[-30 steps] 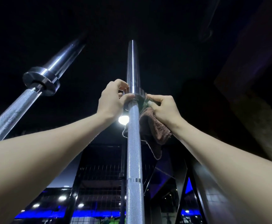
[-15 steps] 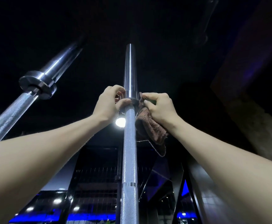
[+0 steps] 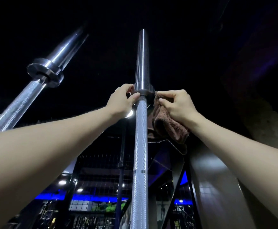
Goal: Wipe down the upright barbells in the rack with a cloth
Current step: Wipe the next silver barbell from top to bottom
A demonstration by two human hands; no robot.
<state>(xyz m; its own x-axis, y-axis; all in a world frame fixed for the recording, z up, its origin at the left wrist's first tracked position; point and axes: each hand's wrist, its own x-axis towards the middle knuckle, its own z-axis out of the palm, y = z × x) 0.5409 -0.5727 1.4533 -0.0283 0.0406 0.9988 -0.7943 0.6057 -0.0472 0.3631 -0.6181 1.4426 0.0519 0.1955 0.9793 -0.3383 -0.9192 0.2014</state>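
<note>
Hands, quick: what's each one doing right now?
Left hand: fingers curled around the collar of the middle barbell.
Right hand: pinching the brown cloth against that collar.

A bright lamp [image 3: 129, 113] glows at centre frame. Blue light strips [image 3: 92, 198] and small ceiling lights [image 3: 62, 182] sit low. A mesh panel [image 3: 100, 164] stands lower centre.

- The upright barbell [image 3: 140, 138] is bright silver, its shaft cross-hatched with fine knurling and its upper sleeve smooth and glossy.
- The leaning barbell [image 3: 27, 95] on the left has the same silver knurl.
- The cloth [image 3: 168, 126] is dull reddish-brown, fuzzy-textured.
- Blue light strips [image 3: 92, 198] glow low behind.
</note>
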